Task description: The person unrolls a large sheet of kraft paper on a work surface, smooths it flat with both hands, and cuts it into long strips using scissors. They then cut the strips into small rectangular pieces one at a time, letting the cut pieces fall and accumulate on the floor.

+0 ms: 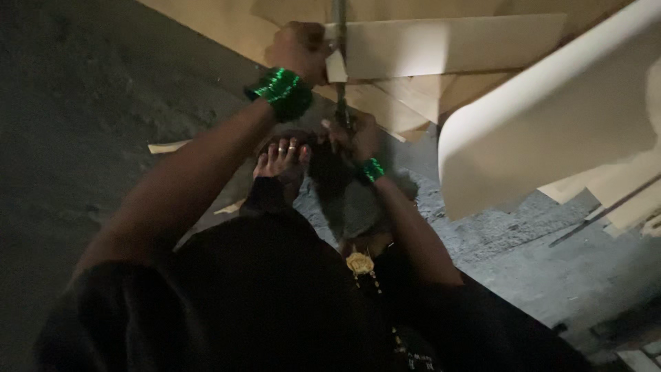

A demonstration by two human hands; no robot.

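My left hand [299, 48], with green bangles at the wrist, is closed on the edge of a pale beige sheet [447, 45] held against an upright metal blade [339, 21]. Lower down, my right hand [354, 134], also with green bangles, grips the lower part of that blade near its base. A small cut piece of the sheet [336, 67] shows just beside my left hand. My bare foot [282, 160], with toe rings, rests by the base of the blade. The light is dim and the base itself is hard to make out.
More beige sheets [406, 103] are piled behind the blade. A large pale curved sheet [551, 117] hangs close at the right. Scraps [169, 146] lie on the dark rough floor [82, 117]. My dark clothing [275, 303] with a gold ornament [359, 263] fills the bottom.
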